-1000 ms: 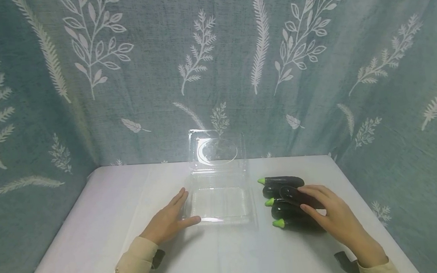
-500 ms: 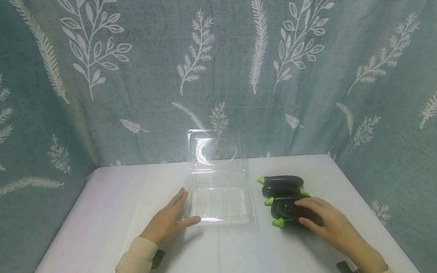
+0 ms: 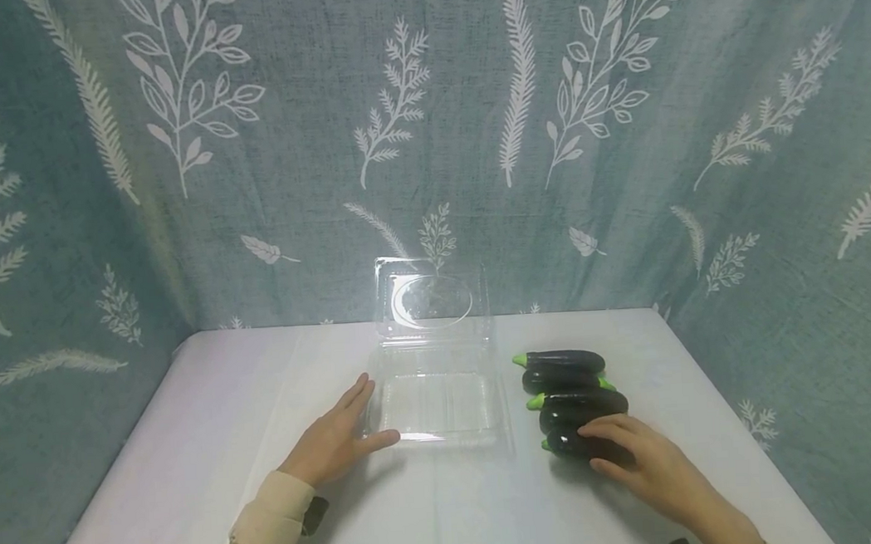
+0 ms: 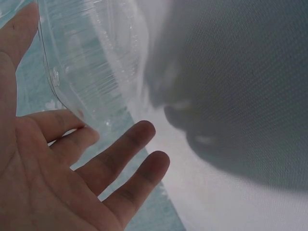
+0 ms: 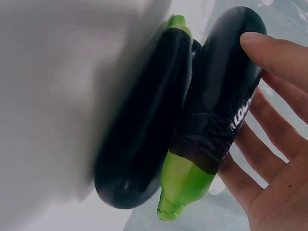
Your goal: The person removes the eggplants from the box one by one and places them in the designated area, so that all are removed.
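Note:
In the head view, a clear plastic clamshell box [image 3: 446, 439] lies on the white table with its lid [image 3: 431, 301] raised at the back. My left hand [image 3: 330, 449] touches the box's left side, fingers and thumb spread nearly straight. To the right, several dark eggplants [image 3: 564, 361] with green stems lie in a close row. My right hand [image 3: 653, 462] pinches one eggplant [image 5: 216, 91] at the row's near end, its green stem end pointing toward my wrist. Beside it in the right wrist view is another eggplant [image 5: 144, 120]; the held one partly hides the others.
Beneath everything is a white tabletop [image 3: 451, 521]. A grey-green curtain [image 3: 311, 188] with white leaf patterns stands behind the table and along both sides. A dark wrist device [image 3: 314, 516] sits at my left sleeve [image 3: 266, 515].
My right hand has carried the held eggplant over the row, toward the near edge of the table, and lower at the row's near end. My left hand and the box have stayed put.

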